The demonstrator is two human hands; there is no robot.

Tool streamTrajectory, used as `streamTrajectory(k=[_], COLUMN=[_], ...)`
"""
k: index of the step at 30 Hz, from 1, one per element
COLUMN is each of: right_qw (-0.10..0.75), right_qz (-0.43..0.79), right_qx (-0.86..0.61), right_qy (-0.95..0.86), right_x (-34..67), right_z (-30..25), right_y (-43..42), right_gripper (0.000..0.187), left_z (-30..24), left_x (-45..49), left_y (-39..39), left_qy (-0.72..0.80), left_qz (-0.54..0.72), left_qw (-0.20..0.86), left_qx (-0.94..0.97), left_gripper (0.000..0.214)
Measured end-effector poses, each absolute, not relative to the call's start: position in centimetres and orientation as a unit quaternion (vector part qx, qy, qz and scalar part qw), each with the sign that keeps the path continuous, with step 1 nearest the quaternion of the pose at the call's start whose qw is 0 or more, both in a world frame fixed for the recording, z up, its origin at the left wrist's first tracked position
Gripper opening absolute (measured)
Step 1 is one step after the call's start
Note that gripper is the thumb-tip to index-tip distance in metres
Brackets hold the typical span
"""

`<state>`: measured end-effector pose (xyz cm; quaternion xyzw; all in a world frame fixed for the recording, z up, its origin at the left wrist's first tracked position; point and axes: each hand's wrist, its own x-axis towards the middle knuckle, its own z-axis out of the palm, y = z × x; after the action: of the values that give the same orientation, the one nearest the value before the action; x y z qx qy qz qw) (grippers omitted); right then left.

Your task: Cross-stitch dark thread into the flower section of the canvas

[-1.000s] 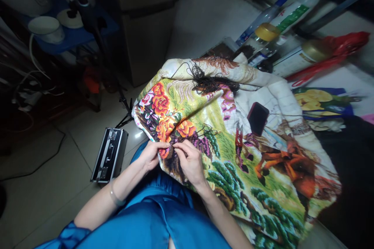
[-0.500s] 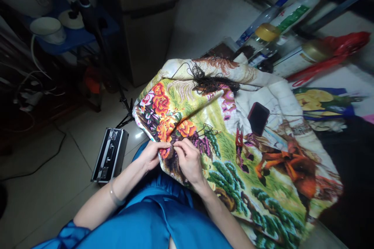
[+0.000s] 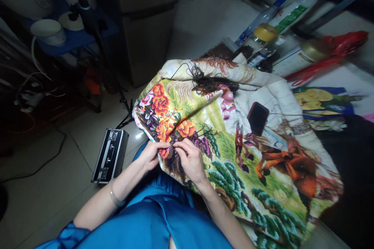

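The near edge of an embroidered cloth (image 3: 233, 140) is gripped by the left hand (image 3: 150, 155), fingers folded over the hem beside the orange flowers. The right hand (image 3: 191, 159) rests on the cloth just beside it, fingertips pinched together on the dark stitched patch; whether a needle is held cannot be told. The cloth is spread from the lap across the tabletop (image 3: 336, 78). On it lie red scissors (image 3: 239, 137), a dark red case (image 3: 258, 118) and a tangle of black thread (image 3: 212, 82). A metal case (image 3: 110, 155) lies on the floor (image 3: 43, 186) at the left.
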<state>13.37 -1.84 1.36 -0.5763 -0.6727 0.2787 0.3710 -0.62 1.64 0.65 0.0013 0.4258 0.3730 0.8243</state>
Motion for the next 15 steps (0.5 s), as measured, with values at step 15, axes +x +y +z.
streamTrajectory(k=[15], right_qw=[0.379], right_qz=[0.257], right_qx=[-0.572], right_qy=[-0.680], right_x=[13.09], right_z=[1.34], right_y=[-1.46], right_gripper=[0.019], left_z=[0.29], left_x=[-0.82], left_y=[1.93], left_qy=[0.424], left_qz=[0.326], left_qw=[0.845], left_qx=[-0.007], left_gripper=[0.026])
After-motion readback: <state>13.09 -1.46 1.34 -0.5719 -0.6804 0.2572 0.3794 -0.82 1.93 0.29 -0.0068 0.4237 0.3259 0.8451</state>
